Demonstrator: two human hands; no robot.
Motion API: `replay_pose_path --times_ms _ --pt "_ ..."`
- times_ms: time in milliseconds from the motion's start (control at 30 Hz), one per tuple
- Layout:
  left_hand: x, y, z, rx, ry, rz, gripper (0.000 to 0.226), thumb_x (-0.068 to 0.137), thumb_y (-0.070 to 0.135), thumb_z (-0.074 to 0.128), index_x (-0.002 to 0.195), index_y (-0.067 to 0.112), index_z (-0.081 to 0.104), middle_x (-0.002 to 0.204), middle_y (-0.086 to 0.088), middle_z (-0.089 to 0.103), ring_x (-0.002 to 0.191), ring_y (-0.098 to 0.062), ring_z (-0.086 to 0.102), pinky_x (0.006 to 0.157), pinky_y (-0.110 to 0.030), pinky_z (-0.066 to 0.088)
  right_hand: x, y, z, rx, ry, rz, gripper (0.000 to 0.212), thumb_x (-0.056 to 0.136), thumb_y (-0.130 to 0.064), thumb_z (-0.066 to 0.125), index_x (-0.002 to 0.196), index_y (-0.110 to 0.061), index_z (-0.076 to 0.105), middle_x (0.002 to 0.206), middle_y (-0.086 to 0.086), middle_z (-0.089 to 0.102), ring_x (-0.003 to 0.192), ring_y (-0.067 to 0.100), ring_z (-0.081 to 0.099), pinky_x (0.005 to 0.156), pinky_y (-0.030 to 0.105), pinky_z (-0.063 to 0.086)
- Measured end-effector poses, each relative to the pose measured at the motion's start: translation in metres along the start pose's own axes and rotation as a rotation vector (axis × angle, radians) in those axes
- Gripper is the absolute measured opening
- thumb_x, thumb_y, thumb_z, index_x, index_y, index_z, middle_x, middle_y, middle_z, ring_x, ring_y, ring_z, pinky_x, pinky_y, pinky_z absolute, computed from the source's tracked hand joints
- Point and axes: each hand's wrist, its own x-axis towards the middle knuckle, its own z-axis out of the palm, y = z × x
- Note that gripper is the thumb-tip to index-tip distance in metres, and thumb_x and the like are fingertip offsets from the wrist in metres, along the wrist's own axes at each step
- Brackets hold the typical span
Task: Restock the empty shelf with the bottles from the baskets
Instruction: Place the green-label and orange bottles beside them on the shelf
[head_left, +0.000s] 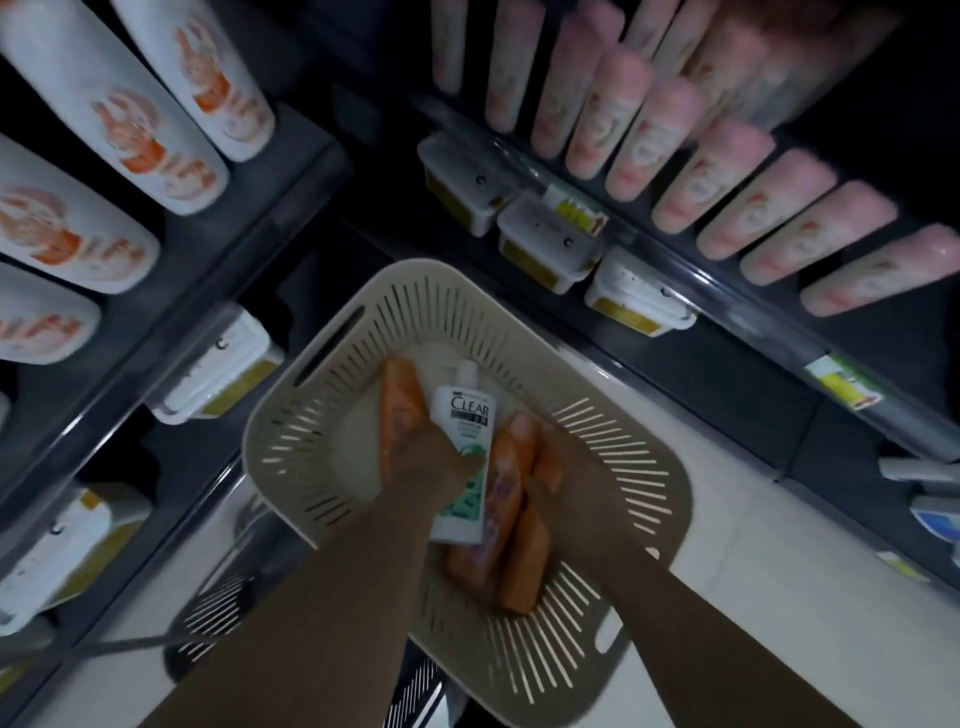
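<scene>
left hand curls tight round an orange bottle | right hand grips a second orange bottle | white bottle lies between the hands | all inside the beige basket on the floor, beside dark shelves

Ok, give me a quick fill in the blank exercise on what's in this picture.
The left hand and right hand reach into a beige ___. The white bottle in it reads ___. The other bottles in it are coloured ___.
Missing: basket; CLEAR; orange.
</scene>
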Motion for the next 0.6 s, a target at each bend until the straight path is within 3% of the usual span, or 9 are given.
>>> replay_pose_path --times_ms 67,200,267,300,367,467,500,600 --pt "0.008 -0.004 0.008 0.027 0.022 -0.001 0.076 0.077 0.017 0.08 0.14 0.003 0.04 0.121 -0.01 0.06 0.11 -0.027 0.06 0.096 -0.039 0.049 0.003 0.006 0.005 0.028 -0.021 0.02 0.035 0.094 -0.052 0.044 0.123 -0.036 0.052 0.118 -0.008 0.061 0.109 0.013 0.059 0.098 0.041 0.047" --pt "0.018 -0.006 0.011 0.084 -0.011 -0.013 0.062 0.068 0.027 0.087 0.12 0.01 0.056 0.114 -0.007 0.067 0.103 -0.023 0.064 0.088 -0.035 0.051 0.006 0.015 0.005 0.084 -0.04 0.01 0.035 0.096 -0.039 0.053 0.127 -0.024 0.055 0.125 -0.001 0.06 0.116 0.017 0.057 0.104 0.039 0.042" --pt "0.021 -0.008 0.008 0.077 -0.04 -0.024 0.061 0.066 0.025 0.088 0.117 0.01 0.058 0.115 -0.009 0.067 0.104 -0.024 0.064 0.087 -0.034 0.051 0.007 0.022 0.007 0.038 -0.058 0.036 0.036 0.097 -0.037 0.052 0.13 -0.023 0.052 0.128 -0.002 0.058 0.113 0.012 0.055 0.099 0.021 0.04" --pt "0.023 -0.009 0.006 0.063 -0.047 -0.027 0.062 0.066 0.023 0.088 0.118 0.009 0.058 0.116 -0.009 0.067 0.103 -0.024 0.064 0.087 -0.034 0.051 0.006 0.026 0.01 0.058 -0.075 0.081 0.033 0.098 -0.036 0.052 0.129 -0.023 0.052 0.126 -0.002 0.058 0.107 0.008 0.054 0.089 0.008 0.035" --pt "0.022 -0.011 0.004 0.056 -0.055 -0.022 0.064 0.065 0.021 0.088 0.12 0.01 0.057 0.115 -0.008 0.067 0.096 -0.021 0.063 0.083 -0.032 0.05 0.005 0.027 0.012 0.138 -0.09 0.15 0.031 0.098 -0.034 0.052 0.125 -0.018 0.055 0.122 0.001 0.06 0.1 0.007 0.053 0.078 0.001 0.03" --pt "0.019 -0.015 0.002 0.069 -0.081 -0.016 0.052 0.067 0.024 0.087 0.109 0.015 0.058 0.109 -0.004 0.067 0.085 -0.015 0.059 0.077 -0.029 0.046 -0.001 0.025 0.013 0.208 -0.045 0.129 0.065 0.084 -0.061 0.034 0.122 -0.014 0.058 0.107 -0.003 0.059 0.095 0.008 0.054 0.07 0.005 0.034" --pt "0.02 -0.017 0.002 0.044 -0.095 -0.033 0.047 0.065 0.024 0.088 0.102 0.015 0.06 0.107 -0.003 0.069 0.086 -0.015 0.061 0.079 -0.029 0.049 -0.002 0.025 0.014 0.219 -0.048 0.146 0.066 0.084 -0.062 0.035 0.122 -0.014 0.058 0.108 -0.004 0.058 0.094 0.006 0.052 0.065 0.005 0.033" --pt "0.019 -0.02 -0.005 -0.153 -0.161 -0.142 0.043 0.056 0.018 0.092 0.09 0.013 0.067 0.096 -0.008 0.074 0.083 -0.023 0.071 0.085 -0.042 0.057 0.0 0.028 0.02 0.192 -0.075 0.207 0.03 0.1 -0.031 0.049 0.125 -0.015 0.056 0.12 0.001 0.059 0.095 0.004 0.049 0.068 -0.001 0.031"
